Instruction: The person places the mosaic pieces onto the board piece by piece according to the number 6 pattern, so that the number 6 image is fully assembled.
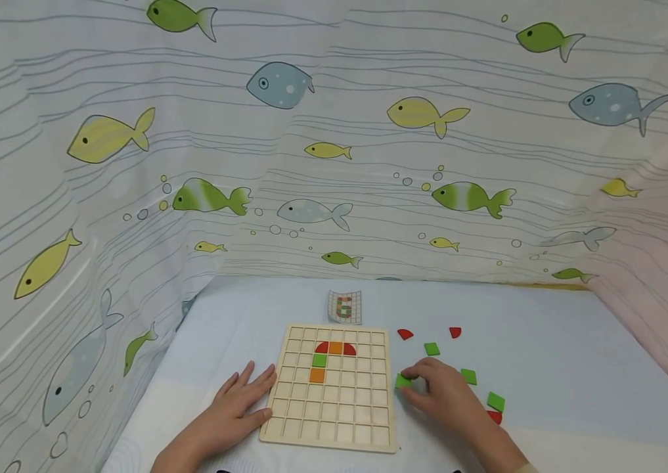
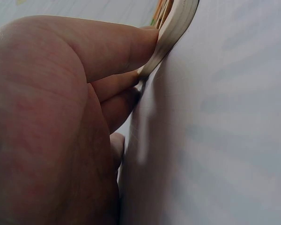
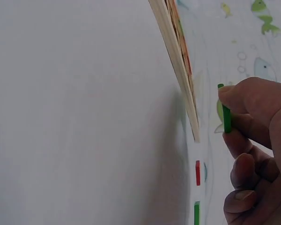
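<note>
A wooden grid board [image 1: 304,420] lies on the table with red, orange and green pieces set in its upper cells. My left hand [image 1: 233,408] rests at the board's left edge, fingers extended and fingertips touching the rim; the left wrist view shows the thumb [image 2: 126,49] against the board's side. Just off the board's right edge, my right hand [image 1: 443,394] pinches a green square tile [image 1: 402,381] between thumb and fingers. In the right wrist view that green tile [image 3: 226,115] appears edge-on, held above the table surface.
Loose green squares [image 1: 468,376] and red quarter-circle pieces [image 1: 455,332] lie right of the board, one red piece [image 1: 494,416] partly behind the right forearm. A small pattern card [image 1: 345,307] lies beyond the board. A fish-print curtain [image 1: 334,184] surrounds the table.
</note>
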Action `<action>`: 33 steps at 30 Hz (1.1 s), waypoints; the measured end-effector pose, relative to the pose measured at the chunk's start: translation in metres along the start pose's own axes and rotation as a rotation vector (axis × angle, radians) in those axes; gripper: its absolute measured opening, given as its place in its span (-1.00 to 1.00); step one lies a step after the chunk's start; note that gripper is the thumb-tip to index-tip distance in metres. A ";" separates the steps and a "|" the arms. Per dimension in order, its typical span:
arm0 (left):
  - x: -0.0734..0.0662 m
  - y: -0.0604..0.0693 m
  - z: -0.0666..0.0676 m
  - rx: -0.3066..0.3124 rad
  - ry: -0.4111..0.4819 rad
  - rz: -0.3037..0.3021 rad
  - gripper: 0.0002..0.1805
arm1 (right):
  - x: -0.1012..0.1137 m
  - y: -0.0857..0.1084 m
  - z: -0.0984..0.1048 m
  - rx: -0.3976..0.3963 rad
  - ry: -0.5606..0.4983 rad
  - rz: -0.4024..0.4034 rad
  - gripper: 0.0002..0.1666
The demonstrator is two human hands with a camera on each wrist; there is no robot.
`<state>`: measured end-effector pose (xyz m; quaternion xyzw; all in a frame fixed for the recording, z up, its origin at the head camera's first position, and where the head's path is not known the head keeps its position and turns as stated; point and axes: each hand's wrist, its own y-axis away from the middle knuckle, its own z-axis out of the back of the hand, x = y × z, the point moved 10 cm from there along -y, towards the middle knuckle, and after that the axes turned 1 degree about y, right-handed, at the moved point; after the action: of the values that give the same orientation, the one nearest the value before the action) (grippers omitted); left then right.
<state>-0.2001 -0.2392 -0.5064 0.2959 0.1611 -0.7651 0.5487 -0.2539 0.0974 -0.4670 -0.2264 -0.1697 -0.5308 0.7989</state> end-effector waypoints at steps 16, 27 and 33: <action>-0.004 0.001 0.003 -0.022 0.020 -0.046 -0.28 | 0.046 -0.027 -0.015 0.076 0.021 0.123 -0.74; -0.003 0.001 0.001 -0.014 0.013 -0.039 -0.28 | 0.073 -0.039 -0.035 0.144 0.024 0.177 -0.75; -0.004 0.000 0.001 -0.009 0.013 -0.029 -0.28 | 0.083 -0.045 -0.045 0.149 0.050 0.208 -0.74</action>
<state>-0.1995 -0.2371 -0.5034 0.2961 0.1724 -0.7701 0.5380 -0.2630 -0.0059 -0.4537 -0.1695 -0.1644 -0.4365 0.8681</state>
